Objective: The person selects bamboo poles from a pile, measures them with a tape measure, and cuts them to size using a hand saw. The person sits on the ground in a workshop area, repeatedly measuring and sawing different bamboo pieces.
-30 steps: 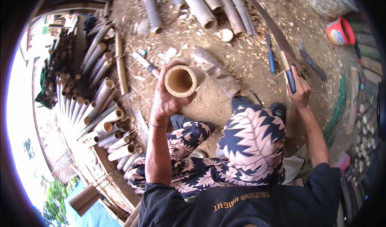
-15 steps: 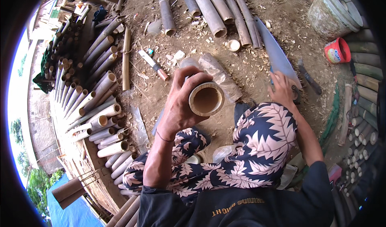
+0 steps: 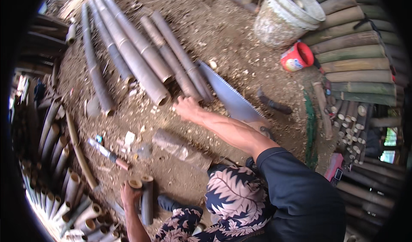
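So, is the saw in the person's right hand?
No: the saw lies on the ground, while the right hand is by the ends of the bamboo poles.

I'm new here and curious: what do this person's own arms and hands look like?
The left hand and right hand are ungloved. The right arm has a short, dark sleeve, leaving the forearm uncovered. The left sleeve is out of view. No cables show.

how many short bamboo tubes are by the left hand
2: one tube at the left hand, another tube just right of it. More could be hidden behind the hand.
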### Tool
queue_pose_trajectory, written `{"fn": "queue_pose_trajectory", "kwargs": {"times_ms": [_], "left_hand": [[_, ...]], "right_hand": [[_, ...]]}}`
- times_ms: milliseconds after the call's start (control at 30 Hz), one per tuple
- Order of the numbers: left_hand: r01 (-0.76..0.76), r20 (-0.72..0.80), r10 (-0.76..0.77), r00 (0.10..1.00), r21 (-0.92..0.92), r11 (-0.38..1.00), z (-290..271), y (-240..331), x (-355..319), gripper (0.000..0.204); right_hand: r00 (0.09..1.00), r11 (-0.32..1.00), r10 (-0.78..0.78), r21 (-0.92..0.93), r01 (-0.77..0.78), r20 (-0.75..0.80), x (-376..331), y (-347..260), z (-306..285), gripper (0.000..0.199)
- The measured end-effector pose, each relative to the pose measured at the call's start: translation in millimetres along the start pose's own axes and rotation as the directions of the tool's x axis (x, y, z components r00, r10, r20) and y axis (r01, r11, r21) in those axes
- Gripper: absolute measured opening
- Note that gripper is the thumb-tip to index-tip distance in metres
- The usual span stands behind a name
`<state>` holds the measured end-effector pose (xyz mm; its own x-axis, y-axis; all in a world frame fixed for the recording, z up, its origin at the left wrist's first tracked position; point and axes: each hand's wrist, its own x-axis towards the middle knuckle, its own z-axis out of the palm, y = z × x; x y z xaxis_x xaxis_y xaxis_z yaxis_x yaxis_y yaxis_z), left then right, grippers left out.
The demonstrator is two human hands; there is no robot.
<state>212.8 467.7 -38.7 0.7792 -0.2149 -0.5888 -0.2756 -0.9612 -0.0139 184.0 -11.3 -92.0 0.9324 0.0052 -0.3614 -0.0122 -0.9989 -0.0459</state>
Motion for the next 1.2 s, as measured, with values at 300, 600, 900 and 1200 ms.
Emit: {"fn": "queue_pose_trajectory", "kwargs": {"times_ms": [300, 600, 900, 1200], "left_hand": [[-0.058, 0.208, 0.091, 0.974, -0.161, 0.985, 12.1, -77.2, 44.0, 0.085], [-0.061, 0.051, 0.067, 0.996, -0.107, 0.992, -50.5, -99.3, -133.2, 0.080], [0.036, -0.388, -0.021, 0.921, 0.031, 0.999, 125.1, -89.1, -170.4, 0.083], [0.026, -0.669, -0.051, 0.742, -0.047, 0.999, 147.0, -83.5, -90.7, 0.104]], "right_hand": [[0.248, 0.861, 0.452, 0.347, -0.371, -0.857, -195.3, 260.5, -239.2, 0.057], [0.378, 0.937, 0.305, 0.346, 0.045, -0.874, -250.4, 181.0, -224.4, 0.062], [0.830, 0.615, 0.089, 0.686, 0.389, -0.551, -320.1, -36.8, -144.1, 0.055], [0.904, 0.441, 0.211, 0.862, 0.251, -0.371, -279.4, -92.9, -155.9, 0.053]]}}
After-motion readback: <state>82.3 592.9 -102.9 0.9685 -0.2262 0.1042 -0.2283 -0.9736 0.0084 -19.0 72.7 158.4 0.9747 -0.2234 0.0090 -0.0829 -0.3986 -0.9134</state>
